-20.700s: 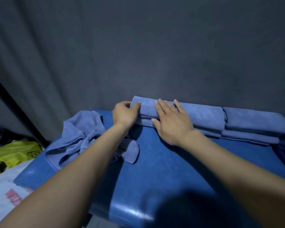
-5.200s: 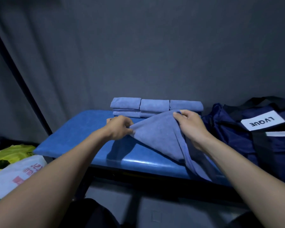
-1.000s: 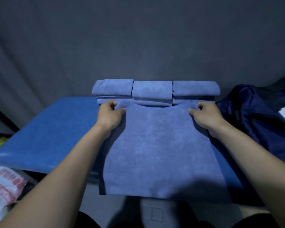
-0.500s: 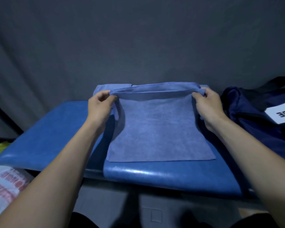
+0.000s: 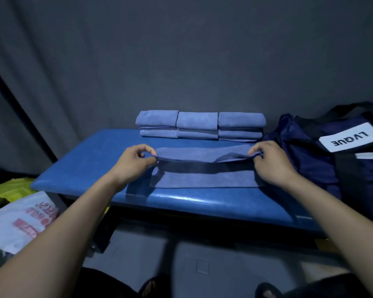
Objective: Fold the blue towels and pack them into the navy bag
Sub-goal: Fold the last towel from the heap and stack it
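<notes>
While left hand (image 5: 136, 162) and right hand (image 5: 269, 162) pinch its corners, blue towel (image 5: 205, 179) sags over bench (image 5: 91, 166), navy bag (image 5: 310, 160) beside it.

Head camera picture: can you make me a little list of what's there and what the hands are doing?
Left hand: pinches the towel's left end
Right hand: pinches its right end
Towel being folded: lies on the blue bench, top layer lifted
Folded towels: row of three stacks at the back
Navy bag: right of the towel, white LVQUE label
Plastic bags: low on the left
</notes>
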